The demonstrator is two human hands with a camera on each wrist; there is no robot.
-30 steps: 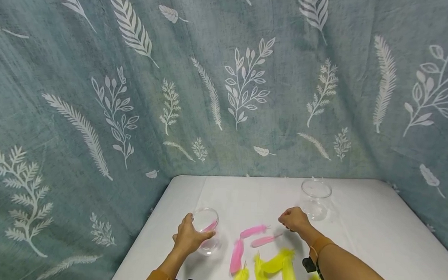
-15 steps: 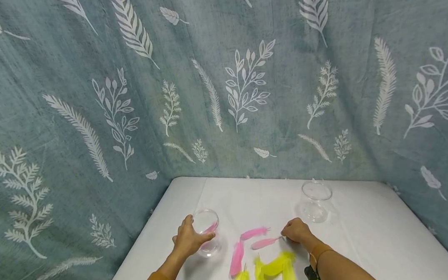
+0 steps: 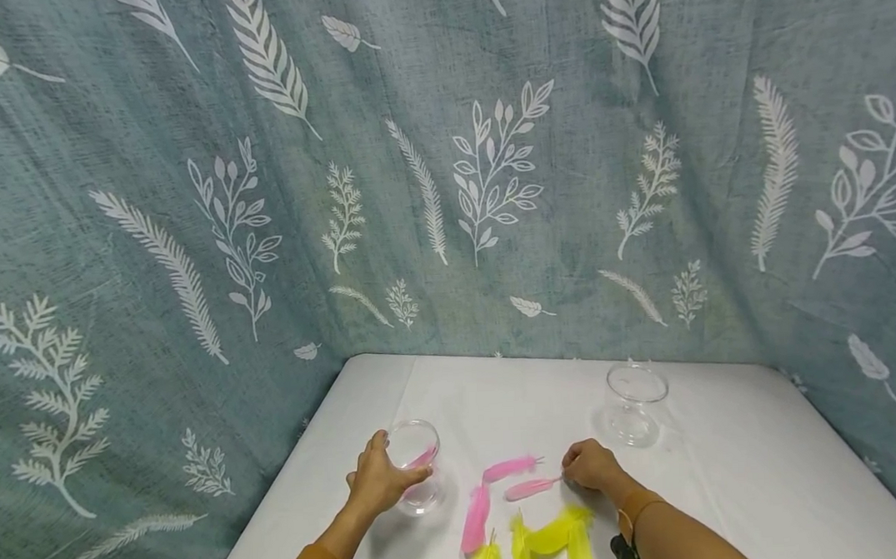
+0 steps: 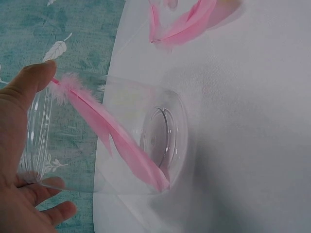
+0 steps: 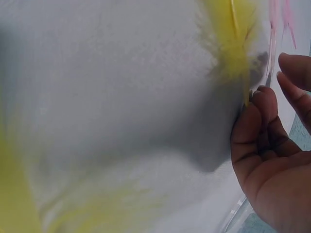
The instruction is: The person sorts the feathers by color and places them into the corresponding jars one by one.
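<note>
My left hand [image 3: 382,480] holds a clear jar [image 3: 422,504] by its upper part, thumb and fingers on opposite sides of the rim. Inside leans a pink feather [image 4: 131,150], its quill end up by the thumb in the left wrist view. My right hand [image 3: 591,465] is low over the table at the quill end of another pink feather [image 3: 531,489]. In the right wrist view, thumb and forefinger stand apart near that pink quill [image 5: 270,63], while the other fingers curl inward. A yellow feather [image 5: 235,43] overlaps the curled fingertips there.
Two more pink feathers, one farther back [image 3: 510,468] and one to the left [image 3: 475,520], lie between the hands. Several yellow feathers [image 3: 549,535] lie in front. A second clear jar [image 3: 635,426] stands at the back right of the white table [image 3: 490,394]. Patterned cloth [image 3: 444,188] hangs behind.
My right hand has come down and slightly nearer, from above the table to the pink feather's quill end. The left hand and its jar have stayed in place.
</note>
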